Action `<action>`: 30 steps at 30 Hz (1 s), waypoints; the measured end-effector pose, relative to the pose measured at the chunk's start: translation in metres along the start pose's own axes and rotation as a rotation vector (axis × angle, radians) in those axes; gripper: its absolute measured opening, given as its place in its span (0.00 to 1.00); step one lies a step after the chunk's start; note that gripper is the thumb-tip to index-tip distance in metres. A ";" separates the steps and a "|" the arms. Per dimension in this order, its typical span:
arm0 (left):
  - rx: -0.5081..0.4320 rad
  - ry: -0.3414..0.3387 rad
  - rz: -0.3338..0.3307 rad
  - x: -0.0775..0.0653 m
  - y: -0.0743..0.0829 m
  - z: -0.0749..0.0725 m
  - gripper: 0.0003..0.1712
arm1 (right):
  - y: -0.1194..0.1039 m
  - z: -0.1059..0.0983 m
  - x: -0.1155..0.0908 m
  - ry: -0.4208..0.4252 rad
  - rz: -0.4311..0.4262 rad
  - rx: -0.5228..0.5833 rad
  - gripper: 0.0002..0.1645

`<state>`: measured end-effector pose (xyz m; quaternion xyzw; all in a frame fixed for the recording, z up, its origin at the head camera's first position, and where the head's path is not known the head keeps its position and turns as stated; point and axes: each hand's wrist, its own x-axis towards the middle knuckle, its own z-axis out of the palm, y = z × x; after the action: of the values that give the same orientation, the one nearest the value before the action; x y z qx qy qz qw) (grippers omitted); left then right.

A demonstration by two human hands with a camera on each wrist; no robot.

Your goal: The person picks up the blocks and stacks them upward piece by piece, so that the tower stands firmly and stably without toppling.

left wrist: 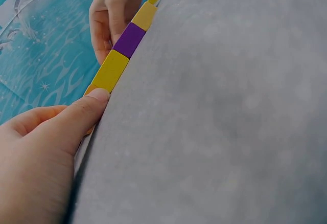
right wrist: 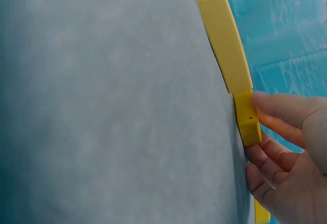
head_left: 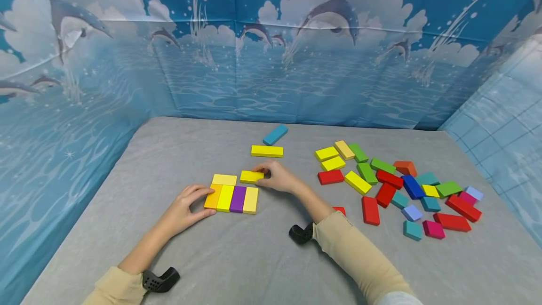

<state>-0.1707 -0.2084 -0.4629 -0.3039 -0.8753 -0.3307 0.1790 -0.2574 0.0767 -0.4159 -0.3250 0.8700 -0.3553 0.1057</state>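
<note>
Four upright blocks stand side by side in a row: orange (head_left: 213, 196), bright yellow (head_left: 225, 197), purple (head_left: 238, 199) and pale yellow (head_left: 251, 200). Along the row's far side, at its left end, lies a sideways pale yellow block (head_left: 224, 180). My left hand (head_left: 184, 211) grips the orange block, thumb at its near end and fingertips at its far end. Between thumb and fingers, my right hand (head_left: 277, 178) pinches a yellow block (head_left: 249, 176) just right of the sideways one, close to the row's far edge. In the right wrist view the fingers partly cover that yellow block (right wrist: 248, 121).
Farther back lie a yellow block (head_left: 267, 151) and a blue block (head_left: 275, 134). Right of my right hand, many loose blocks in red (head_left: 370, 211), green (head_left: 366, 173), teal (head_left: 412, 230) and other colours are scattered. A dolphin-print curtain (head_left: 271, 84) borders the grey table (head_left: 262, 258).
</note>
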 end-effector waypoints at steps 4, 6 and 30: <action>-0.003 0.001 0.004 0.001 -0.001 0.000 0.28 | 0.002 0.001 0.000 0.008 -0.004 0.033 0.15; -0.001 0.001 0.002 0.001 -0.001 0.000 0.28 | 0.002 0.001 0.001 0.000 -0.008 0.045 0.15; -0.009 -0.013 0.001 0.002 -0.006 -0.002 0.27 | -0.005 0.003 0.001 -0.060 -0.040 0.078 0.15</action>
<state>-0.1754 -0.2124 -0.4636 -0.3075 -0.8748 -0.3325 0.1721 -0.2545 0.0716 -0.4149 -0.3485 0.8452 -0.3811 0.1375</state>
